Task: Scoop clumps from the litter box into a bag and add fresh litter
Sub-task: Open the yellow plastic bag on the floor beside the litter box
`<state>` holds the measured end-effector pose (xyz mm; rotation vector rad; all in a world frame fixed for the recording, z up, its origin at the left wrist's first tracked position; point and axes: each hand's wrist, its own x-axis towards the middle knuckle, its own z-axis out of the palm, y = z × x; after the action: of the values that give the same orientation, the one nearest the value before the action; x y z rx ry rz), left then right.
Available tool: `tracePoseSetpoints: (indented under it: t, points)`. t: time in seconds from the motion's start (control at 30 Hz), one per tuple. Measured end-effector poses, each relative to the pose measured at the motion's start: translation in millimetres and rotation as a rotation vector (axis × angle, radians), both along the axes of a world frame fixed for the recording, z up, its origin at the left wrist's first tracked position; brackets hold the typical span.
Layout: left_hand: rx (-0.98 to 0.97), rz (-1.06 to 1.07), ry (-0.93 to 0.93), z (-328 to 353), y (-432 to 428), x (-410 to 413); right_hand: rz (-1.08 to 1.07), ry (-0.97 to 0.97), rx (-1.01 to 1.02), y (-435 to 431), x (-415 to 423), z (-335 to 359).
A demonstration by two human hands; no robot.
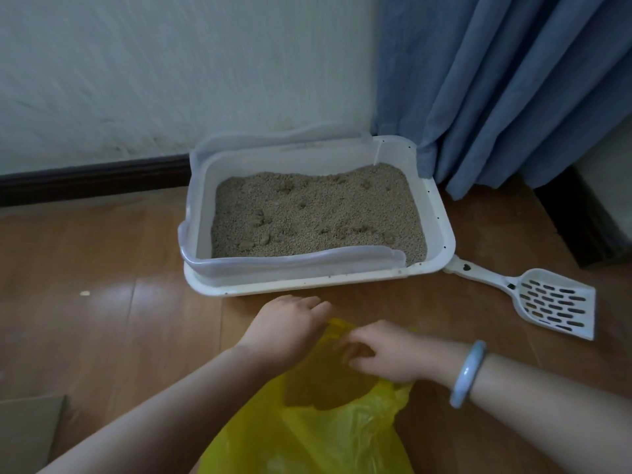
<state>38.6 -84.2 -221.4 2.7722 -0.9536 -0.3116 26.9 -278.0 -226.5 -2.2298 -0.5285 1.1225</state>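
My left hand (284,331) and right hand (388,357) pinch the mouth of the yellow bag (328,436), fingers curled, just before the litter box (441,217); the scoop (547,302) lies at its near right corner

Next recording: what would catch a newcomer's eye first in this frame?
The yellow plastic bag at bottom centre stands out, with the left hand and right hand gripping its mouth. Just beyond it sits the white litter box, full of tan litter dotted with clumps. A white slotted scoop lies on the wooden floor to the box's right, untouched.
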Motion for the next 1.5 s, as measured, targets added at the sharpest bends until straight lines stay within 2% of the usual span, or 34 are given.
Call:
tracePoseSetpoints:
  t: [0.07, 0.1, 0.3, 0.43, 0.57, 0.67, 0.8, 0.9, 1.03, 1.27, 1.4, 1.5]
  points:
    - [-0.072, 0.071, 0.093, 2.4, 0.2, -0.1, 0.03, 0.157, -0.04, 4.7, -1.7, -6.8]
    - [-0.102, 0.081, 0.096, 2.7, 0.3, -0.5, 0.069, 0.177, -0.077, 6.2, -3.2, -8.8]
    - [-0.114, 0.002, 0.034, 2.1, -0.2, -3.9, 0.226, -0.102, -0.318, 0.2, -8.6, -8.1]
    - [0.145, -0.143, -0.065, 0.5, -5.7, -6.9, 0.151, -0.282, -0.466, -12.0, -3.3, -9.3]
    - [0.4, -0.061, -0.015, -5.8, -20.4, -14.4, -0.101, -0.408, -0.433, -24.7, -2.9, -15.4]
    - [0.5, -0.027, -0.031, -14.1, -32.4, -17.9, -0.18, -0.465, -0.412, -32.9, -4.6, -21.5]
    - [0.445, -0.07, -0.005, -19.3, -44.8, -20.0, -0.197, -0.352, -0.409, -40.7, -2.3, -22.0]
    - [0.373, -0.217, -0.021, -20.7, -52.9, -22.6, -0.167, -0.324, -0.413, -42.9, -3.9, -20.7]
    - [0.342, -0.349, 0.05, -21.5, -61.1, -27.7, -0.195, -0.342, -0.387, -43.6, -7.4, -22.1]
    - [0.378, -0.484, 0.122, -20.1, -62.5, -30.3, -0.259, -0.303, -0.449, -39.3, -19.0, -18.3]
    - [0.389, -0.551, 0.068, -11.8, -55.0, -23.3, -0.244, -0.325, -0.52, -39.9, -22.1, -14.7]
    - [0.261, -0.486, -0.088, -12.0, -50.9, -22.5, -0.055, -0.443, -0.475, -43.1, -17.1, -11.5]
